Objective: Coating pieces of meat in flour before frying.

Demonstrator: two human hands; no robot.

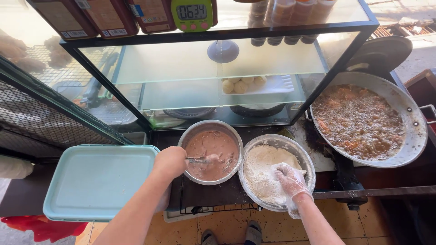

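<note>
My left hand [170, 162] grips a metal utensil [198, 159] whose tip dips into a steel bowl [192, 130] of pinkish-brown batter. A piece of food sits in the batter at the utensil's end. My right hand [289, 178], in a thin clear plastic glove, rests inside a second steel bowl [299, 149] filled with white flour, fingers bent down into the flour. The two bowls stand side by side, touching, on a dark counter.
A big round pan [415, 131] of bubbling oil with frying pieces stands at the right. A pale green lidded container [95, 181] lies at the left. Behind the bowls rises a glass display case [218, 63] holding a tray of dough balls [243, 84]; a green timer [192, 13] sits on top.
</note>
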